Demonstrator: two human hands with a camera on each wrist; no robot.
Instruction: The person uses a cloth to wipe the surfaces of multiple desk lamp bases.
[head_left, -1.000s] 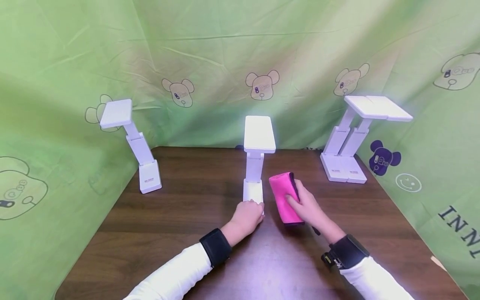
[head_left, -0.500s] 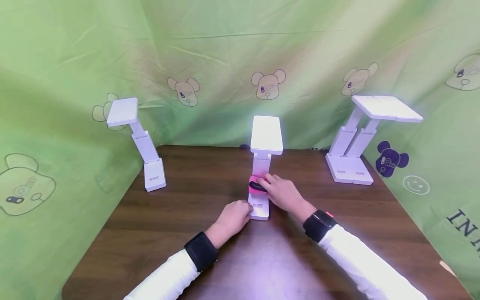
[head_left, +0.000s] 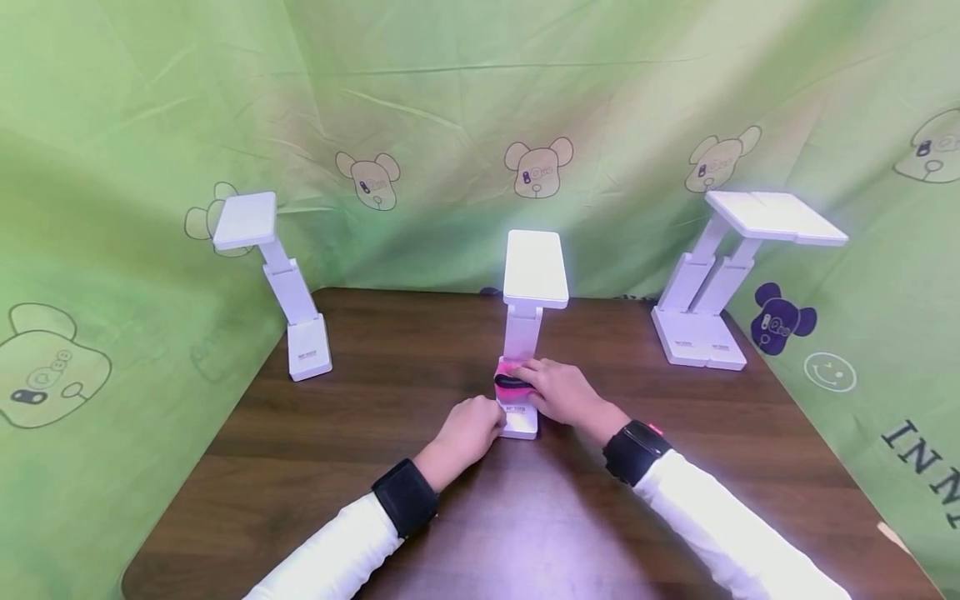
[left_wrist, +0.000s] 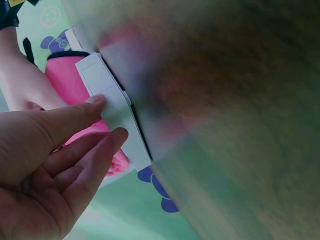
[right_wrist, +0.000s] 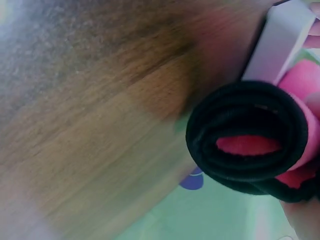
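Note:
A white desk lamp [head_left: 535, 265] stands upright at the middle of the table. My left hand [head_left: 468, 429] holds the near left edge of its base; in the left wrist view the thumb and fingertips [left_wrist: 120, 135] meet the side of the base [left_wrist: 122, 107]. With my right hand [head_left: 566, 390] I grip a folded pink cloth [head_left: 510, 394] with black trim, pressing it on top of the base just in front of the post. The right wrist view shows the cloth's rolled end [right_wrist: 302, 82] beside the white base [right_wrist: 287, 35]. Some right fingers are hidden by the cloth.
One more white lamp [head_left: 307, 346] stands at the left table edge. Two lamps [head_left: 697, 340] stand side by side at the back right. A green printed curtain [head_left: 435, 100] encloses the brown wooden table [head_left: 375, 342] at the back and sides.
My right hand has brought the cloth from beside the lamp onto its base, then slightly toward me. My left hand has shifted from the base's near end to its left edge.

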